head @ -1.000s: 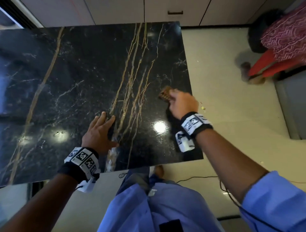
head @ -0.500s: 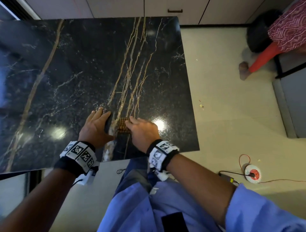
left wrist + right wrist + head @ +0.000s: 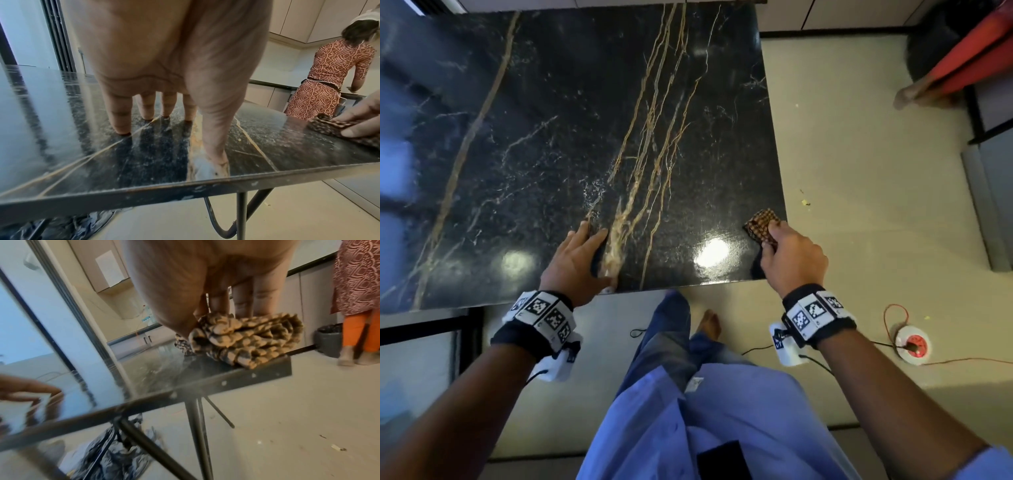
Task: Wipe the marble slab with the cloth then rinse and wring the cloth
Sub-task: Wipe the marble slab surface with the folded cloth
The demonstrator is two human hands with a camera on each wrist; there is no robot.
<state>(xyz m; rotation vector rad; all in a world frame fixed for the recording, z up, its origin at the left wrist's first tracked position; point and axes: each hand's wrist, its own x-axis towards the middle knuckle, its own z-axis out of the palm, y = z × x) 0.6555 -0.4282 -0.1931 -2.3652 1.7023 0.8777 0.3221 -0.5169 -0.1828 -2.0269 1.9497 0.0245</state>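
The black marble slab [image 3: 544, 144] with gold and white veins fills the upper left of the head view; it lies on a thin metal frame [image 3: 242, 216]. My right hand [image 3: 787, 257] grips a folded brown checked cloth [image 3: 761, 224] and presses it on the slab's near right corner. The cloth [image 3: 246, 339] is bunched under my fingers, right at the slab edge. My left hand [image 3: 578, 260] lies flat on the slab near its front edge, fingers [image 3: 121, 116] straight and spread, thumb along a pale vein. Fine dust shows on the slab [image 3: 156, 146].
Another person [image 3: 329, 78] in a patterned red dress stands at a counter to the right. A round red-and-white power socket [image 3: 912, 346] with cables lies on the floor at right. Crumpled dark plastic [image 3: 115, 456] sits under the slab. A grey bin [image 3: 329, 340] stands beyond.
My right hand has swept the cloth from the slab's middle, beside my left hand, rightward to the near right corner. The left hand has stayed flat in place.
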